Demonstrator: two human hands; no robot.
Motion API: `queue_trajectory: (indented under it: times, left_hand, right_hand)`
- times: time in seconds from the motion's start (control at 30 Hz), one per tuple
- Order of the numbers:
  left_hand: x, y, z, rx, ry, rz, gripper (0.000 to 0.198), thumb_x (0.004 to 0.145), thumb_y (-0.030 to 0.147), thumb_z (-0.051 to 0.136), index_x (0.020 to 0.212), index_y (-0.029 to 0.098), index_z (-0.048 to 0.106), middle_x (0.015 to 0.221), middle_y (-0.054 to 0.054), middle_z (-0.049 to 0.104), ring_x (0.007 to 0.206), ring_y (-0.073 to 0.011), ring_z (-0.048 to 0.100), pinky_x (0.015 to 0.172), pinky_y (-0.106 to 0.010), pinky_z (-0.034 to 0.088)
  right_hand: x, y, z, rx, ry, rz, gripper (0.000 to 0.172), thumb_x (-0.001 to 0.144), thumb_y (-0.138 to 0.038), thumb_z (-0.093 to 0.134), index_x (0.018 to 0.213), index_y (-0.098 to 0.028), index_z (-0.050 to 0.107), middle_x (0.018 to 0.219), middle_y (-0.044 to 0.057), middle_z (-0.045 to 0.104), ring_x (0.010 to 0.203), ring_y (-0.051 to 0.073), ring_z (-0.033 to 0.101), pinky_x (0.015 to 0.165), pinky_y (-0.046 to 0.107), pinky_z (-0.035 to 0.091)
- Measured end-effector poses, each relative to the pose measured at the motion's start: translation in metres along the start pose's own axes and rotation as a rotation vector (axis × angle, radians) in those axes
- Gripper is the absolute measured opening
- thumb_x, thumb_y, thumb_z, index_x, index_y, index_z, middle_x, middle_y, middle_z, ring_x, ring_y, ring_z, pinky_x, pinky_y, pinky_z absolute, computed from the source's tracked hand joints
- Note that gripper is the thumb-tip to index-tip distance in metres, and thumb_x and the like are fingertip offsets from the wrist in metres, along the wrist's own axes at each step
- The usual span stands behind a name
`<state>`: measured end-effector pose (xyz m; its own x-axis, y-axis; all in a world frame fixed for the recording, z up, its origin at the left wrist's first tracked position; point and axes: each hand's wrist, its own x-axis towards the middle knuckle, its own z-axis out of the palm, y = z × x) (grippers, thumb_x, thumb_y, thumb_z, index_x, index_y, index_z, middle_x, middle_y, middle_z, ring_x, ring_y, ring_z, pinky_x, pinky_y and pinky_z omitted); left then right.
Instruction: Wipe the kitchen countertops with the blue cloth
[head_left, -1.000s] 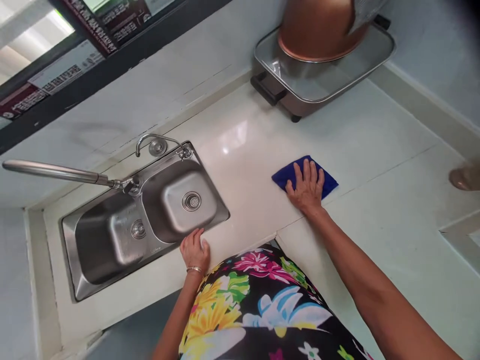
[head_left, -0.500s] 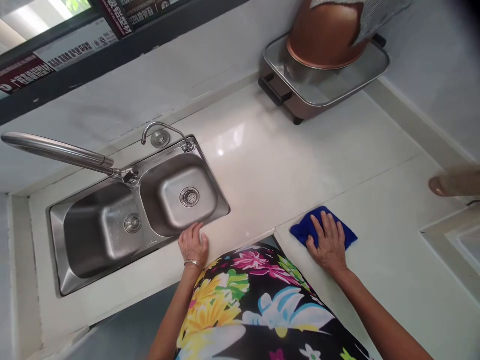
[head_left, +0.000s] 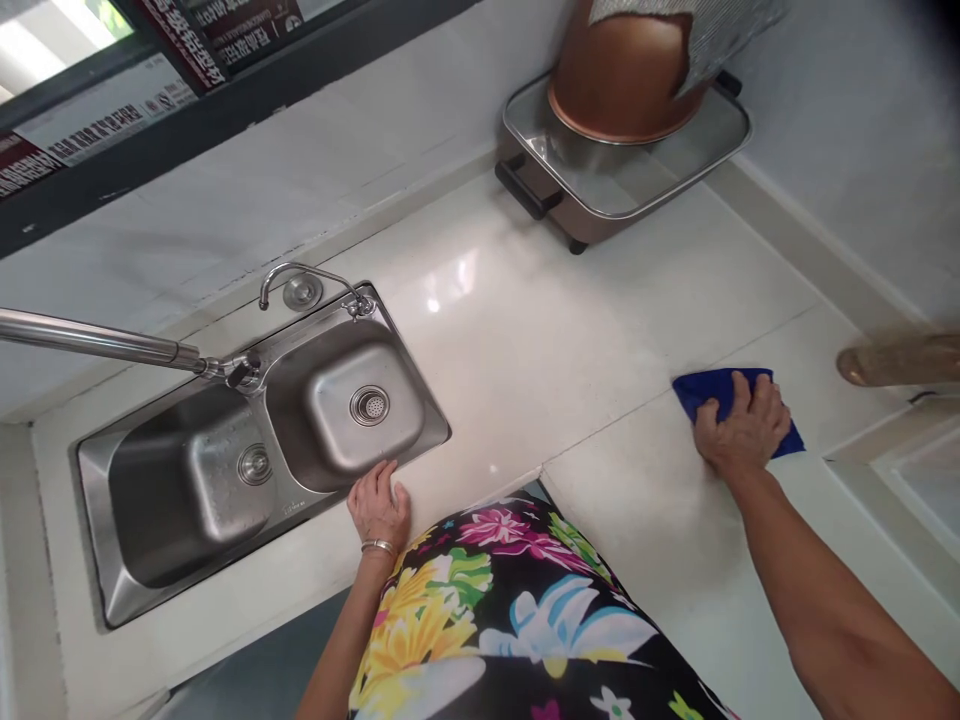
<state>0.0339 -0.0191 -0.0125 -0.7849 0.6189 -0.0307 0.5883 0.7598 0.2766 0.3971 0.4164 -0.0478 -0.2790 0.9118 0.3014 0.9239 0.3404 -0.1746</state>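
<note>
Pressed onto a blue cloth, my right hand has its fingers bent over the fabric, with corners sticking out on both sides. The cloth lies on the white countertop, close to a seam line. My left hand, a silver bracelet on its wrist, rests at the front rim of the double steel sink. Nothing is in that hand; its fingers lie stretched out, with the thumb apart.
A large faucet and a thin curved tap rise behind the basins. At the back, a copper-coloured pot stands on a glass-lidded electric pan. A brownish cylindrical object lies at the right. A window frame runs along the upper left.
My right hand has slid the blue cloth to the right and farther back across the counter. The left hand stays at the sink's rim. The view has shifted slightly.
</note>
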Motion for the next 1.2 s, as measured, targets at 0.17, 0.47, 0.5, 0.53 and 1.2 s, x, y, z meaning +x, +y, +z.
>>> queue_trajectory:
  times: [0.17,0.47,0.5,0.53,1.2]
  left_hand:
    - [0.0,-0.002,0.0,-0.015,0.016,0.002,0.038,0.091,0.027,0.046,0.123,0.019,0.066,0.125,-0.01,0.067,0.115,-0.0263,0.058,0.107,-0.045,0.032]
    - [0.006,-0.004,0.001,-0.016,0.063,0.035,0.04,0.094,0.03,0.042,0.123,0.018,0.066,0.123,-0.01,0.068,0.111,-0.027,0.06,0.104,-0.045,0.035]
    - [0.007,-0.004,0.001,-0.016,0.06,0.038,0.041,0.094,0.03,0.04,0.123,0.017,0.066,0.123,-0.01,0.068,0.111,-0.0271,0.06,0.104,-0.045,0.035]
    - [0.007,-0.003,0.001,-0.016,0.056,0.04,0.041,0.095,0.031,0.039,0.124,0.017,0.065,0.123,-0.011,0.068,0.111,-0.0271,0.06,0.104,-0.046,0.035]
    - [0.024,0.005,-0.005,0.045,-0.022,-0.074,0.049,0.091,0.039,0.033,0.127,0.022,0.061,0.126,-0.01,0.067,0.11,-0.0289,0.062,0.099,-0.043,0.042]
  right_hand:
    - [0.01,0.001,0.015,0.006,0.078,0.075,0.065,0.09,-0.037,0.042,0.149,-0.01,0.041,0.153,0.026,0.035,0.141,0.044,0.03,0.11,0.067,0.023]
    - [-0.077,-0.075,-0.01,-0.114,0.052,0.063,0.065,0.09,-0.032,0.04,0.152,-0.013,0.035,0.156,0.022,0.033,0.143,0.039,0.032,0.11,0.066,0.03]
    - [-0.09,-0.083,-0.015,-0.101,0.029,0.04,0.066,0.09,-0.031,0.04,0.153,-0.014,0.033,0.158,0.021,0.031,0.144,0.038,0.03,0.112,0.064,0.028]
    - [-0.103,-0.09,-0.021,-0.086,0.002,0.014,0.067,0.09,-0.031,0.04,0.154,-0.016,0.03,0.159,0.019,0.028,0.146,0.037,0.028,0.114,0.063,0.027]
    - [-0.198,0.097,-0.083,-0.108,-0.055,0.144,0.063,0.089,-0.031,0.039,0.151,-0.024,0.035,0.158,0.011,0.033,0.145,0.03,0.033,0.117,0.056,0.029]
